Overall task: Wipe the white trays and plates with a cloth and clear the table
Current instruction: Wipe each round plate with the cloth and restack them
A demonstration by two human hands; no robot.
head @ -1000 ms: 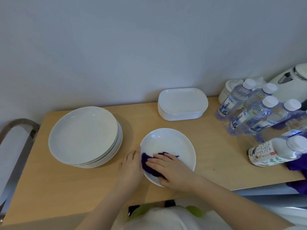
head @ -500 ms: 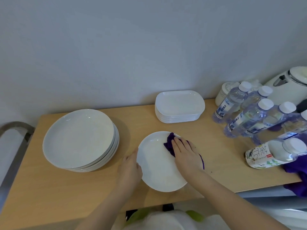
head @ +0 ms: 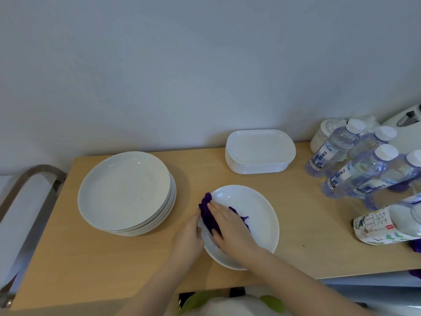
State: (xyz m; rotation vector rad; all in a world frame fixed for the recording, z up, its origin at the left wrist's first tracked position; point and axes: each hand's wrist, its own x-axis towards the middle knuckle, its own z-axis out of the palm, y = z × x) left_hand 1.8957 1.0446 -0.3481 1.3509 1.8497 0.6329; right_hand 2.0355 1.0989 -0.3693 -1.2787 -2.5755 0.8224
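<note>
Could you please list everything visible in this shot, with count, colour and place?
Single plate: one, white, front centre of the table, being wiped.
Cloth: one, purple, on the single plate's left side, under the right hand.
Round plate stack: one stack, white, left part of the table; exact number unclear.
Tray stack: one stack, white, rear centre near the wall.
Water bottles: at least four, clear with white caps, right side.
Tea bottle: one, white with a printed label, lying at the right edge.
Table: one, light wood.
Left hand: steadies the single plate's left rim.
Right hand: presses flat on the cloth.
</note>
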